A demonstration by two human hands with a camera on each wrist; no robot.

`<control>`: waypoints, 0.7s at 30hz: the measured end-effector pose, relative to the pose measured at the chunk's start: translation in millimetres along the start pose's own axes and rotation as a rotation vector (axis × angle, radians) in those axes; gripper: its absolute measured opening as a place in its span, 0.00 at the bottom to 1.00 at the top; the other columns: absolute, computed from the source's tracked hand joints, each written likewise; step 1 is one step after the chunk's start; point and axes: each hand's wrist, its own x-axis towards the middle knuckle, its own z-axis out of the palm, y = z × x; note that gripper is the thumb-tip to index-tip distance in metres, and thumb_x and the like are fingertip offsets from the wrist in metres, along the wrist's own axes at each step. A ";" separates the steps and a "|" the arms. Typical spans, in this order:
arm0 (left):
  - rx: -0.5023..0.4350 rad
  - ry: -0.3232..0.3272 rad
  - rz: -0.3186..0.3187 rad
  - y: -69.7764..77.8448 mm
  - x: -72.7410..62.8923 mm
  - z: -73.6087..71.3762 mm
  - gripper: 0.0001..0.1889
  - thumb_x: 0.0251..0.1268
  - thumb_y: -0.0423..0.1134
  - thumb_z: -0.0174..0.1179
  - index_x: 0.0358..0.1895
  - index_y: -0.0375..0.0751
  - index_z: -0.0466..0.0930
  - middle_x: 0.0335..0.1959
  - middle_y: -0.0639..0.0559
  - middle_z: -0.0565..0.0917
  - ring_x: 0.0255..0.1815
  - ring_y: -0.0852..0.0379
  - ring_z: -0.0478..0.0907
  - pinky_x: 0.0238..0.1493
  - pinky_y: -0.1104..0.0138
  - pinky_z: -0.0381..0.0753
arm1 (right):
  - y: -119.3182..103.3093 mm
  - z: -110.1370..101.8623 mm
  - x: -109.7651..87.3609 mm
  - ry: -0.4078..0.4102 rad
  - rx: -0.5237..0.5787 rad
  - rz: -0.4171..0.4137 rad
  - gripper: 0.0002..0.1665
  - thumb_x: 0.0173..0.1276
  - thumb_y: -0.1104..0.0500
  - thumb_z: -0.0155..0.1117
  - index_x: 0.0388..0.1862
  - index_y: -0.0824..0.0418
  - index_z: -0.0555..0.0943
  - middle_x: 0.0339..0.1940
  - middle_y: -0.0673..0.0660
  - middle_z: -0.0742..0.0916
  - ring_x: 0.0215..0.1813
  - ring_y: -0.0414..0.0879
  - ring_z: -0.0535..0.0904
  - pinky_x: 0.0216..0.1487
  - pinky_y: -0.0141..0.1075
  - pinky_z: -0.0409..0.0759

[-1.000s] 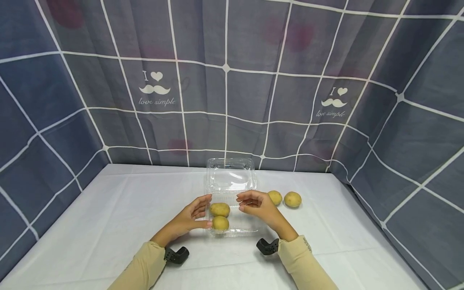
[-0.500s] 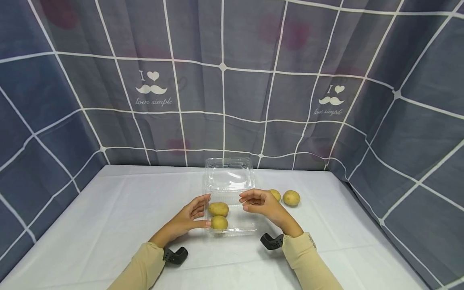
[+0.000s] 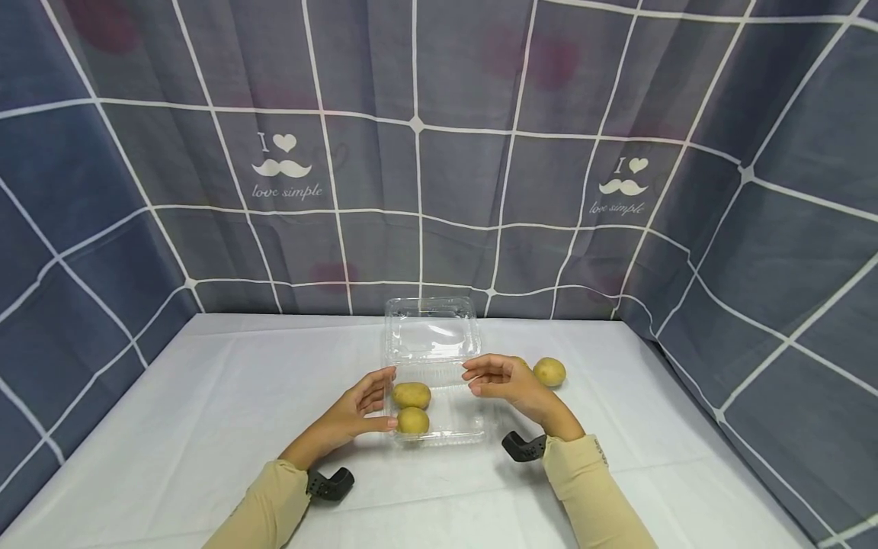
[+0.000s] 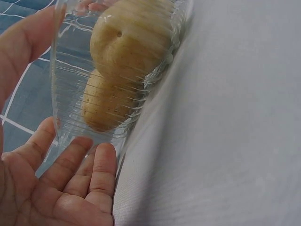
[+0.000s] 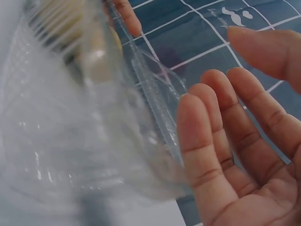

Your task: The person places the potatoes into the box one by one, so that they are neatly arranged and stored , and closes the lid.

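A clear plastic clamshell box (image 3: 439,438) lies on the table with its lid (image 3: 432,332) raised at the back. Two potatoes, an upper one (image 3: 411,395) and a lower one (image 3: 413,421), sit in its left half. My left hand (image 3: 350,415) rests along the box's left side, thumb near the front corner. In the left wrist view, its fairly straight fingers (image 4: 104,165) touch the clear wall. Just off the right side is my right hand (image 3: 514,385), fingers loosely bent, holding nothing. The right wrist view shows its bare fingers (image 5: 200,136) beside the wall.
Right of the box lies a potato (image 3: 549,372); another is mostly hidden behind the right hand. White cloth (image 3: 274,366) covers the table. A dark checked curtain (image 3: 370,183) stands behind and at both sides.
My right hand has shifted right, away from the box's middle, and now covers most of one loose potato. The left hand keeps its place at the box, and the view has turned slightly.
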 end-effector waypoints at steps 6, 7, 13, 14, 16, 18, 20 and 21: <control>-0.001 0.004 -0.008 -0.2 0.5 0.4 0.51 0.66 0.34 0.78 0.84 0.25 0.53 0.82 0.23 0.60 0.82 0.25 0.58 0.81 0.43 0.65 | -2.2 -11.6 -3.9 0.030 -0.006 0.005 0.33 0.72 0.70 0.70 0.70 0.85 0.71 0.55 0.55 0.90 0.53 0.41 0.87 0.58 0.33 0.86; 0.000 0.005 -0.008 -0.4 0.5 0.4 0.51 0.66 0.34 0.77 0.84 0.25 0.53 0.82 0.23 0.60 0.82 0.25 0.58 0.81 0.43 0.65 | -2.8 -13.4 -4.7 0.038 -0.012 0.008 0.33 0.72 0.70 0.70 0.70 0.84 0.71 0.55 0.55 0.90 0.54 0.42 0.87 0.58 0.33 0.86; 0.002 0.008 -0.009 -0.4 0.2 0.3 0.51 0.66 0.34 0.77 0.84 0.26 0.53 0.82 0.24 0.60 0.83 0.25 0.58 0.81 0.46 0.66 | -6.4 -23.3 -9.2 0.111 -0.071 0.027 0.32 0.72 0.68 0.72 0.70 0.80 0.75 0.59 0.66 0.88 0.54 0.44 0.88 0.58 0.33 0.86; 0.002 0.008 -0.008 -0.3 0.2 0.3 0.51 0.66 0.34 0.77 0.84 0.26 0.53 0.82 0.23 0.60 0.82 0.25 0.58 0.81 0.45 0.66 | -7.0 -24.8 -10.0 0.128 -0.086 0.031 0.32 0.72 0.67 0.73 0.70 0.79 0.75 0.59 0.67 0.88 0.54 0.43 0.88 0.57 0.33 0.86; 0.000 0.007 -0.009 -0.1 0.3 0.2 0.51 0.66 0.33 0.77 0.84 0.26 0.53 0.82 0.23 0.60 0.83 0.25 0.58 0.81 0.44 0.65 | -8.0 -28.0 -11.2 0.152 -0.104 0.033 0.30 0.72 0.67 0.73 0.69 0.77 0.77 0.59 0.68 0.88 0.53 0.43 0.88 0.56 0.33 0.87; 0.001 0.006 -0.013 -0.1 0.6 0.3 0.51 0.66 0.33 0.77 0.84 0.26 0.53 0.82 0.24 0.60 0.83 0.26 0.58 0.81 0.43 0.65 | -8.0 -31.0 -12.2 0.169 -0.117 0.022 0.29 0.72 0.67 0.73 0.68 0.77 0.78 0.59 0.69 0.88 0.51 0.40 0.88 0.55 0.32 0.87; 0.000 0.007 -0.016 -0.2 0.9 0.3 0.51 0.66 0.33 0.77 0.84 0.26 0.53 0.82 0.24 0.61 0.83 0.26 0.58 0.81 0.43 0.65 | -7.0 -33.9 -13.0 0.178 -0.119 -0.002 0.28 0.72 0.68 0.72 0.68 0.78 0.78 0.58 0.70 0.88 0.50 0.40 0.88 0.53 0.32 0.87; 0.000 0.007 -0.019 -0.2 1.0 0.4 0.51 0.66 0.33 0.77 0.84 0.26 0.53 0.82 0.24 0.61 0.83 0.26 0.58 0.81 0.43 0.65 | -6.2 -35.3 -13.2 0.181 -0.120 -0.017 0.27 0.72 0.69 0.72 0.67 0.78 0.78 0.58 0.70 0.88 0.50 0.39 0.88 0.53 0.31 0.87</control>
